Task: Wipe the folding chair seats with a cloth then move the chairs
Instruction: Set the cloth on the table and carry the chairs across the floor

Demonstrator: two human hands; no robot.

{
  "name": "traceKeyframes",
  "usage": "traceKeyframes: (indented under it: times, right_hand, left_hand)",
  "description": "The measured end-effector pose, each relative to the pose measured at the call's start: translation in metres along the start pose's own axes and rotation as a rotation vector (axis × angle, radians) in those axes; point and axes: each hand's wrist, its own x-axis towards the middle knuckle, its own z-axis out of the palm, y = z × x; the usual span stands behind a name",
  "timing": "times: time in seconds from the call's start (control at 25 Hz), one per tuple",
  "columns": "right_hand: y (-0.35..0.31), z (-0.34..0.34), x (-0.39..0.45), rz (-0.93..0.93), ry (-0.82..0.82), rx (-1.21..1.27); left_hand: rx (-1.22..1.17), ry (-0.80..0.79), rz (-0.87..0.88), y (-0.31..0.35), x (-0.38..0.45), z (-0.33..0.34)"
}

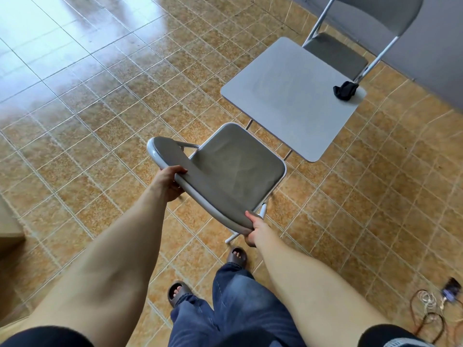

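Note:
A grey folding chair with a padded seat stands right in front of me, its backrest nearest me. My left hand grips the left end of the backrest, thumb on top. My right hand grips the backrest's right end. A second grey folding chair stands at the far right by the wall, behind a small table. A crumpled black cloth lies on the table's far right corner.
The small grey square table stands between the two chairs. A grey wall runs along the right. Cables and a small device lie on the tiled floor at lower right. My feet in dark sandals stand behind the chair.

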Motion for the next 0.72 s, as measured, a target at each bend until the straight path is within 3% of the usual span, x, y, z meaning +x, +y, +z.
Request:
traceKeyframes:
  times: [0.16,0.36,0.72]
  right_hand:
    - [-0.044,0.001,-0.042,-0.013,-0.056,0.109]
    - [-0.067,0.001,-0.032,0.034,-0.109,0.126]
    - [-0.07,0.003,-0.016,0.027,-0.077,-0.065]
  left_hand:
    - [-0.008,0.001,-0.002,0.003,0.011,0.035]
    - [-0.011,0.0,0.01,0.011,0.02,0.054]
    - [0.125,0.038,0.026,0.015,0.023,0.059]
